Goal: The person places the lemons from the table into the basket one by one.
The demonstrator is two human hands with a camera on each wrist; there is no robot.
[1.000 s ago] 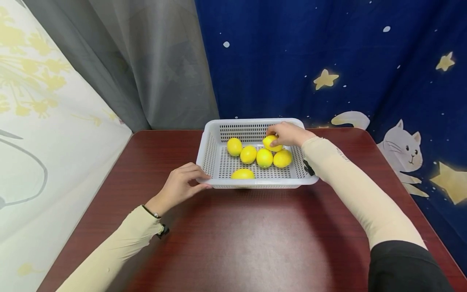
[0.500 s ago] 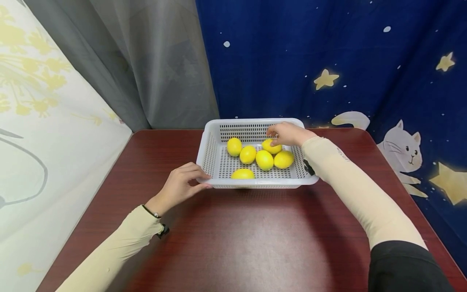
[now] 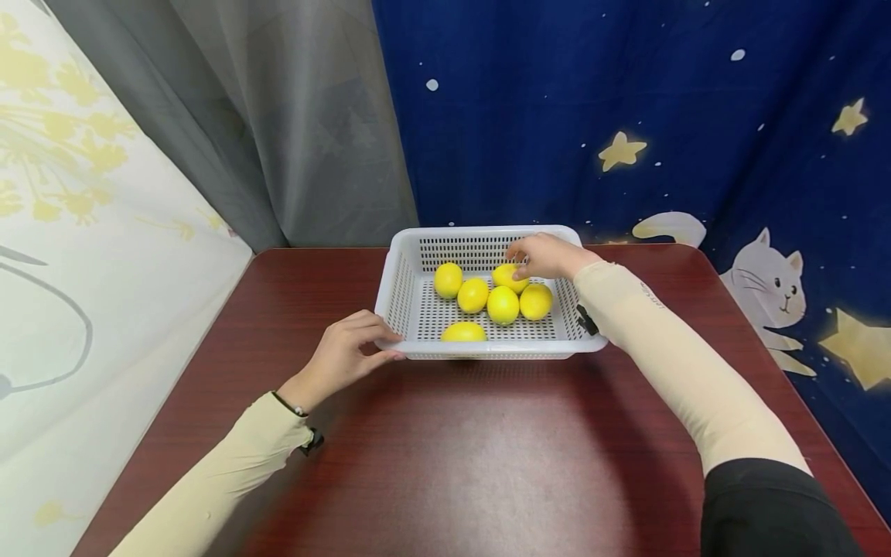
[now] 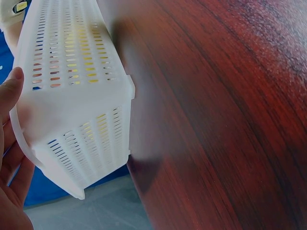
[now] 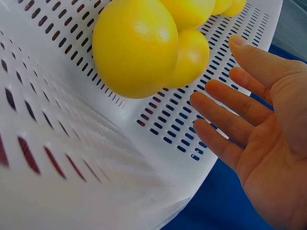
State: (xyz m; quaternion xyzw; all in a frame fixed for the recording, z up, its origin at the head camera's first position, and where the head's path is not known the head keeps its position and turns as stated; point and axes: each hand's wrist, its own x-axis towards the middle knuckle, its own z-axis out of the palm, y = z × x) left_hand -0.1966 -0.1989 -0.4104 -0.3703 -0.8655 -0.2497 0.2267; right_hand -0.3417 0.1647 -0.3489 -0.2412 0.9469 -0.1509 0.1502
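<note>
A white perforated plastic basket (image 3: 487,348) stands on the table and holds several yellow lemons. My left hand (image 3: 344,352) grips its front left corner, with the thumb on one side of the rim and fingers on the other; the left wrist view shows this hand (image 4: 14,201) at the rim. Over the back right part of the basket is my right hand (image 3: 550,255), just above the rear lemon (image 3: 509,276). In the right wrist view its fingers (image 5: 230,120) are spread and relaxed, apart from the near lemon (image 5: 134,48). One lemon (image 3: 463,332) lies alone by the front wall.
The dark red wooden table (image 3: 473,456) extends in front of and beside the basket. Behind it hang a grey curtain (image 3: 313,116) and a blue curtain (image 3: 515,116) with stars. A pale patterned cloth (image 3: 104,232) borders the left side.
My right hand has let go of the rear lemon, which has settled lower and shifted left. The right front lemon rolled right, then back left. My left hand has stayed put.
</note>
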